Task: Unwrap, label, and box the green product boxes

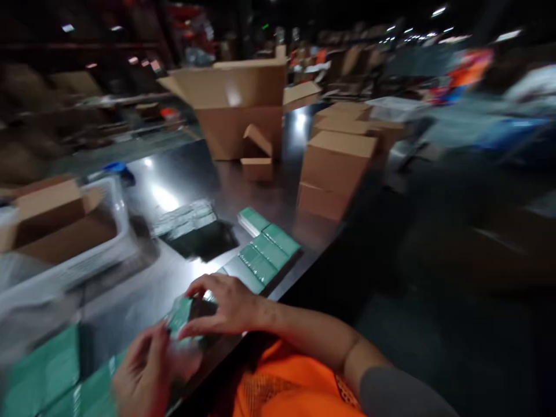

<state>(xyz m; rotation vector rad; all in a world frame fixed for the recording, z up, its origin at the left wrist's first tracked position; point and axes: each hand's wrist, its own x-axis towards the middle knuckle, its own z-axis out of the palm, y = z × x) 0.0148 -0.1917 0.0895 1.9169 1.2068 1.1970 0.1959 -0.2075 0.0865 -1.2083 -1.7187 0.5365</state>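
Observation:
My left hand point(145, 370) and my right hand point(226, 307) are close together at the near edge of the table. Between them is a small green packet in shiny clear wrap point(179, 317). My right thumb and fingers close round its right side, while my left fingertips pinch at its lower left; motion blurs them. Just beyond my right hand lies a block of similar green packets point(267, 255) in rows. More green packets point(47, 370) lie at the lower left, partly behind my left hand.
A dark metal table point(182, 162) carries a large open carton point(243, 110), a small open box point(257, 165) and closed brown boxes point(336, 168) on the right. A clear plastic bundle point(186, 220) lies mid-table. At left, a white bin point(124, 214) holds an open carton point(52, 208).

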